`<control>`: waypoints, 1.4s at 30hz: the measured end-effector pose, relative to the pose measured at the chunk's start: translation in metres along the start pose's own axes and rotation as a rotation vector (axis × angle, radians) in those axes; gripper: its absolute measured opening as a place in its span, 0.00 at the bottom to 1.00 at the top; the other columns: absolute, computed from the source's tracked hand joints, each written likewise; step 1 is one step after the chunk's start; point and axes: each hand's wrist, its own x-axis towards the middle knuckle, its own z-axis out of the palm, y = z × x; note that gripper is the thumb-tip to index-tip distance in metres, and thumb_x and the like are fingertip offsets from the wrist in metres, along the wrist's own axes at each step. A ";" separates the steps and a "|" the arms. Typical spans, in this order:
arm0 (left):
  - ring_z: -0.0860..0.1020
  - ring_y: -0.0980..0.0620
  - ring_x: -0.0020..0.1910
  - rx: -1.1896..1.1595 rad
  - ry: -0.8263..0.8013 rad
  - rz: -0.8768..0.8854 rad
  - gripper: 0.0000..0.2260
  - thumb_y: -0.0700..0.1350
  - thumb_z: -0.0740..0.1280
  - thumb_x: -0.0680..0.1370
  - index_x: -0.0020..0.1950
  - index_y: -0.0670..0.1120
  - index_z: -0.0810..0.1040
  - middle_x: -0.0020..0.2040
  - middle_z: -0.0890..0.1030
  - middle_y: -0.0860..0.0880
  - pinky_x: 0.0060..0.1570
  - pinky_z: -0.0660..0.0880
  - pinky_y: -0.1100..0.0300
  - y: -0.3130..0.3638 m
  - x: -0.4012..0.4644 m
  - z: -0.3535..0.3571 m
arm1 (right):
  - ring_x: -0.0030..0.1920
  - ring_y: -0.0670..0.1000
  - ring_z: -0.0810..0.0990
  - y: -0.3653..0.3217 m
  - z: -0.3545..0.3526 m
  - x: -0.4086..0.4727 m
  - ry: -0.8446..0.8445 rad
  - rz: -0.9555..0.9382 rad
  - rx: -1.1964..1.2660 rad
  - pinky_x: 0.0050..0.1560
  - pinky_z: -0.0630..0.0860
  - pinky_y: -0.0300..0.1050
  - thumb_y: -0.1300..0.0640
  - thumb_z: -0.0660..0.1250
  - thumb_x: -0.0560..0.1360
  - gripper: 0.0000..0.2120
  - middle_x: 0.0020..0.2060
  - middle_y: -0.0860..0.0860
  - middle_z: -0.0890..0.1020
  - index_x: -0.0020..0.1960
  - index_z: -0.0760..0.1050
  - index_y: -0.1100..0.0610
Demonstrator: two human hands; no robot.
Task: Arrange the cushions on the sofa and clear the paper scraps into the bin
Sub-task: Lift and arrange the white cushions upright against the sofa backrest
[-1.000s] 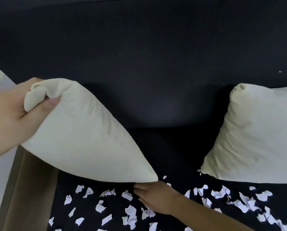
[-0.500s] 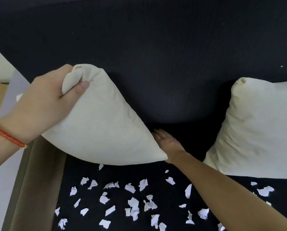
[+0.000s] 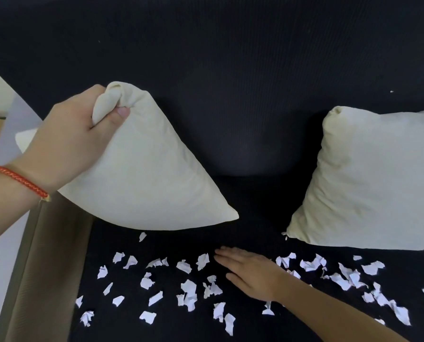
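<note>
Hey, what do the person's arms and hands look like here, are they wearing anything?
Both forearms are bare, with no sleeves or gloves in view. The left hand has a braided red-orange cord bracelet around its wrist. The right hand shows no ring, watch or band.

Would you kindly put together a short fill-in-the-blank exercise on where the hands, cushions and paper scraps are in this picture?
1. The left hand grips the left cushion by its top ____.
2. The right hand lies flat on the dark seat among the white paper ____.
3. The right cushion leans against the sofa's ____.
4. A braided red ____ circles the left wrist.

Missing words: corner; scraps; backrest; bracelet
</note>
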 end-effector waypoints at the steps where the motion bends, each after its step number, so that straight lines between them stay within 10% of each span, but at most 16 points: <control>1: 0.74 0.47 0.44 -0.005 -0.005 -0.002 0.13 0.56 0.59 0.87 0.53 0.48 0.73 0.44 0.77 0.49 0.42 0.67 0.63 0.000 0.000 -0.001 | 0.83 0.40 0.47 -0.002 0.002 -0.005 -0.019 -0.009 0.007 0.83 0.50 0.44 0.43 0.47 0.88 0.27 0.84 0.43 0.54 0.85 0.53 0.48; 9: 0.76 0.56 0.42 -0.039 -0.029 -0.006 0.16 0.62 0.62 0.84 0.53 0.50 0.74 0.43 0.77 0.55 0.42 0.71 0.52 0.005 0.013 0.001 | 0.80 0.50 0.64 -0.049 -0.003 0.073 0.355 -0.004 -0.106 0.81 0.60 0.52 0.46 0.54 0.86 0.26 0.80 0.49 0.67 0.82 0.62 0.52; 20: 0.78 0.59 0.44 -0.094 -0.151 -0.042 0.20 0.69 0.67 0.78 0.56 0.54 0.76 0.46 0.79 0.57 0.41 0.74 0.59 0.007 0.030 0.004 | 0.66 0.58 0.78 -0.117 0.000 0.209 0.158 0.228 -0.124 0.62 0.78 0.54 0.40 0.53 0.85 0.25 0.69 0.53 0.77 0.76 0.66 0.53; 29: 0.79 0.60 0.54 -0.115 -0.223 0.072 0.29 0.72 0.69 0.74 0.68 0.56 0.75 0.57 0.80 0.60 0.54 0.80 0.54 0.004 0.026 0.009 | 0.81 0.53 0.62 -0.128 0.042 0.221 0.234 -0.050 -0.158 0.80 0.44 0.48 0.45 0.43 0.84 0.31 0.81 0.53 0.66 0.82 0.62 0.56; 34: 0.71 0.57 0.71 -0.159 -0.406 0.256 0.43 0.67 0.77 0.70 0.80 0.55 0.66 0.72 0.73 0.57 0.75 0.69 0.52 -0.011 0.023 -0.003 | 0.77 0.50 0.71 -0.115 0.058 0.187 0.186 -0.238 -0.223 0.79 0.60 0.49 0.47 0.51 0.85 0.25 0.76 0.50 0.74 0.78 0.69 0.54; 38: 0.60 0.48 0.82 0.317 -0.494 0.252 0.59 0.73 0.77 0.62 0.84 0.66 0.45 0.81 0.64 0.54 0.80 0.48 0.34 -0.047 0.007 -0.023 | 0.76 0.47 0.72 -0.108 0.067 0.163 0.189 -0.238 -0.207 0.77 0.67 0.50 0.46 0.54 0.85 0.24 0.75 0.47 0.75 0.78 0.69 0.52; 42: 0.75 0.46 0.70 0.227 -0.527 0.107 0.57 0.62 0.80 0.66 0.82 0.69 0.43 0.73 0.76 0.53 0.73 0.69 0.43 -0.070 -0.011 -0.025 | 0.74 0.48 0.74 -0.118 0.058 0.164 0.279 -0.146 -0.175 0.76 0.69 0.51 0.45 0.55 0.85 0.24 0.74 0.48 0.76 0.77 0.71 0.52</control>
